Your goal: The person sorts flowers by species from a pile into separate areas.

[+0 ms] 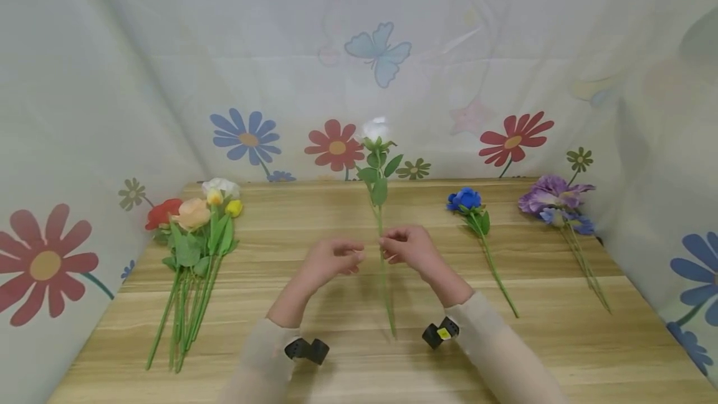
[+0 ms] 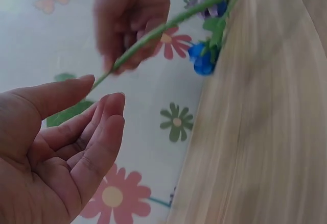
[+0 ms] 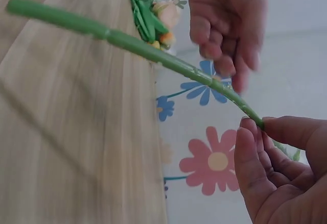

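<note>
A white artificial flower [image 1: 377, 128] with green leaves stands roughly upright at the middle of the head view. My right hand [image 1: 412, 247] pinches its stem [image 3: 153, 55] between thumb and fingertips, below the leaves. To the left of the stem is my left hand [image 1: 335, 260], its fingers loosely bent and holding nothing. In the left wrist view the left hand's thumb and fingers [image 2: 97, 147] are parted. The stem's lower end hangs over the wooden table [image 1: 359, 366].
On the left lies a bunch of red, peach, white and yellow flowers [image 1: 193, 214]. A single blue flower [image 1: 465, 199] lies right of the hands, and purple and light-blue flowers [image 1: 552, 195] lie farther right. A printed curtain [image 1: 291, 48] surrounds the table's back and sides.
</note>
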